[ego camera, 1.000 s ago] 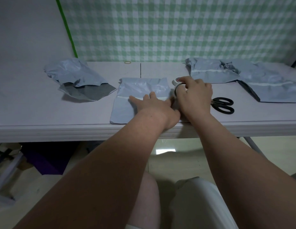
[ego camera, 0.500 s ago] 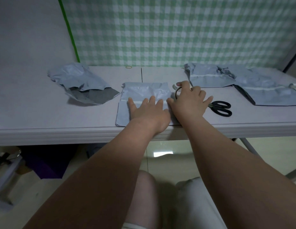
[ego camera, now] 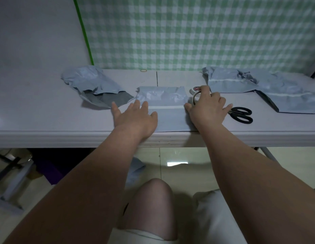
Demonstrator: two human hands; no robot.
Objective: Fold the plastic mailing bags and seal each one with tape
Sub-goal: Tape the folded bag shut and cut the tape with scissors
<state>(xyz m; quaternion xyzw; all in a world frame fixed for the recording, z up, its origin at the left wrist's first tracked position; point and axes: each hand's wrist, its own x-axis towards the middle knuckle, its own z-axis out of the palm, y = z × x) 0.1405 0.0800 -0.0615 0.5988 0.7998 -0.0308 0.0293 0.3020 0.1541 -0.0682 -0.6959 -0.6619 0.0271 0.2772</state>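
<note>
Green-and-white checked cloth [ego camera: 206, 32] hangs behind a pale table [ego camera: 47, 120], and the mailing bag [ego camera: 170, 117] lies flat at its near edge, in the middle. The bag is grey-blue plastic, its crinkled top flap folded down towards the person, with a thin white strip [ego camera: 167, 107] running across below the fold. Half a second earlier the left hand [ego camera: 135, 118] lay on the middle of the bag, close against the right; it has since slid to the bag's left edge, so the strip now shows between the two hands. The left hand's fingers are straight and spread, flat on the bag's left part. The right hand [ego camera: 207, 110] has stayed at the bag's right edge, thumb on the plastic, forefinger crooked over the tape roll [ego camera: 194, 90] just beside the bag's far right corner, the other fingers splayed. Whether thumb and forefinger clamp the roll cannot be told. Black scissors [ego camera: 241, 115] lie just right of that hand.
</note>
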